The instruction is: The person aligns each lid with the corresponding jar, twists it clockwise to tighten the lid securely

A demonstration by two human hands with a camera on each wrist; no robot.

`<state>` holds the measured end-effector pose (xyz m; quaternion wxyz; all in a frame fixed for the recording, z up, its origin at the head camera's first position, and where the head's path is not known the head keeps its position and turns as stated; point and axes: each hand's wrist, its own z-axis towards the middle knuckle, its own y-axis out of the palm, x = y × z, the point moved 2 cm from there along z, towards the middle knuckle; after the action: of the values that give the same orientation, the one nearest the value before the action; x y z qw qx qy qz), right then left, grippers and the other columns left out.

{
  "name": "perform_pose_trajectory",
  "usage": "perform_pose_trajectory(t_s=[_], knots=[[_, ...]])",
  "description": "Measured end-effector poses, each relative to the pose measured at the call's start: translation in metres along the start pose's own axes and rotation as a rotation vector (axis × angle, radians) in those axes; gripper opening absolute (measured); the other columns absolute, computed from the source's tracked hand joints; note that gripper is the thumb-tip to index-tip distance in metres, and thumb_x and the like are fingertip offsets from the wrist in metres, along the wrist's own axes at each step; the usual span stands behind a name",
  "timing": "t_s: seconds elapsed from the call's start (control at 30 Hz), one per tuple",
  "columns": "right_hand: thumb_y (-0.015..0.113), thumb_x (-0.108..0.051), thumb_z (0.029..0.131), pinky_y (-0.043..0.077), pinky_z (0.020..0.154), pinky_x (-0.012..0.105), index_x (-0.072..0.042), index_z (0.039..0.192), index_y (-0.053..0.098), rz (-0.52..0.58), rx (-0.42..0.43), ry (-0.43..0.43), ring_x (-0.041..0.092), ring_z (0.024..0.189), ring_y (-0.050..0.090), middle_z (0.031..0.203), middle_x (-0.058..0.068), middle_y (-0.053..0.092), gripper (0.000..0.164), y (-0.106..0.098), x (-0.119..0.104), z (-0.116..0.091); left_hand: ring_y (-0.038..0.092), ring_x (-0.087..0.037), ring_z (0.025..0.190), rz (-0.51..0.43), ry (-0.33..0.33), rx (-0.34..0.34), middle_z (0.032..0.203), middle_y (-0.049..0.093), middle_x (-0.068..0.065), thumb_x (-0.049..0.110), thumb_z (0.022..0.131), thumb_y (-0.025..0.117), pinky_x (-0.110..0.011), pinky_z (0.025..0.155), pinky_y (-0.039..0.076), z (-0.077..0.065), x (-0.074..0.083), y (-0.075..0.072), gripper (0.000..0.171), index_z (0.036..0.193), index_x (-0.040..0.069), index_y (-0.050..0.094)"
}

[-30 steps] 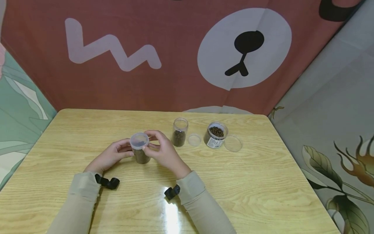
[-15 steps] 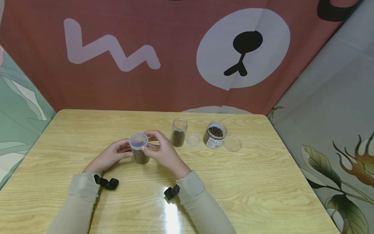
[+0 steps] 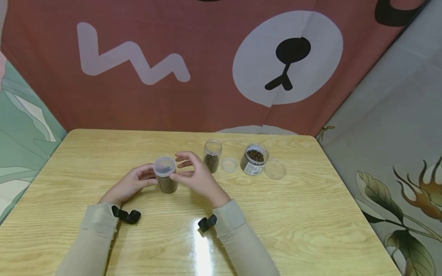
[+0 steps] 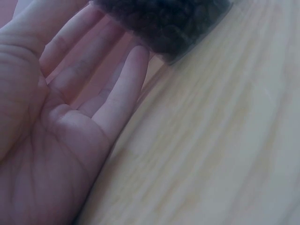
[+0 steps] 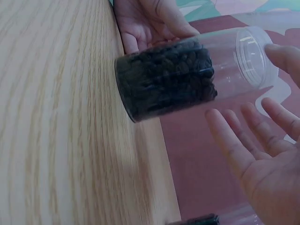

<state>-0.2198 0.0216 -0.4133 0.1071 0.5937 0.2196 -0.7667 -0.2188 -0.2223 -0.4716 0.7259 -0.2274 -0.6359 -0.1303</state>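
A clear jar [image 3: 167,185] about half full of dark, bean-like pieces stands upright on the table, with a translucent lid [image 3: 164,166] on top. My left hand [image 3: 132,183] holds its left side, thumb in front and fingers behind. My right hand [image 3: 202,179] is spread at the jar's right. Its thumb [image 5: 283,58] comes right up to the lid, while the other fingers stand apart from the jar in the right wrist view. Only the jar's dark lower part [image 4: 164,23] shows in the left wrist view, beyond the left fingers.
Behind the right hand stands a slim uncapped jar [image 3: 212,157] of dark pieces, a small clear lid [image 3: 229,165] beside it. Farther right are a wide uncapped jar [image 3: 253,163] of brown pellets and a larger clear lid [image 3: 275,169]. A printed cloth [image 3: 207,103] hangs behind the table.
My right hand has eased off to the right, its fingers lifting away from the lid and spreading. The jar and my left hand have stayed in place.
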Motion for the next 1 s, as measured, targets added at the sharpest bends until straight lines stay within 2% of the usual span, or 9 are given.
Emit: perform_pose_trajectory(t_s=[0.13,0.37,0.7,1.0], knots=[[0.083,-0.011,0.086,0.058,0.094,0.040,-0.006,0.139,0.053,0.003,-0.026,0.047,0.021,0.110,0.060,0.128,0.010,0.058,0.062,-0.0007,0.0047,0.0013,0.060,-0.002,0.119,0.003,-0.005,0.004,0.129,0.062,0.014,0.005,0.101,0.062,-0.020,0.096,0.051,-0.0003,-0.0009,-0.0003,0.040,0.141,0.005,0.055],[0.085,-0.009,0.084,0.059,0.089,0.029,-0.007,0.132,0.056,-0.062,-0.062,0.087,0.015,0.107,0.060,0.130,0.003,0.058,0.056,0.0001,0.0087,0.0023,0.060,-0.001,0.119,-0.005,0.004,0.006,0.129,0.063,0.015,0.005,0.101,0.063,-0.019,0.095,0.052,-0.0004,-0.0009,-0.0002,0.039,0.139,0.008,0.057],[0.082,-0.004,0.086,0.059,0.087,0.025,-0.005,0.130,0.058,-0.051,-0.062,0.067,0.017,0.107,0.062,0.126,0.006,0.060,0.050,0.0029,0.0072,0.0014,0.060,-0.002,0.119,-0.017,0.019,0.012,0.129,0.063,0.014,0.004,0.100,0.063,-0.020,0.096,0.052,-0.0003,0.0019,-0.0005,0.038,0.137,0.012,0.060],[0.080,-0.002,0.087,0.059,0.087,0.025,-0.002,0.132,0.057,-0.056,-0.029,0.046,0.025,0.108,0.062,0.123,0.011,0.060,0.051,0.0062,0.0099,0.0031,0.060,-0.004,0.122,-0.029,-0.018,0.033,0.132,0.063,0.009,0.006,0.101,0.063,-0.022,0.098,0.052,-0.0004,0.0014,-0.0037,0.038,0.138,0.005,0.057]])
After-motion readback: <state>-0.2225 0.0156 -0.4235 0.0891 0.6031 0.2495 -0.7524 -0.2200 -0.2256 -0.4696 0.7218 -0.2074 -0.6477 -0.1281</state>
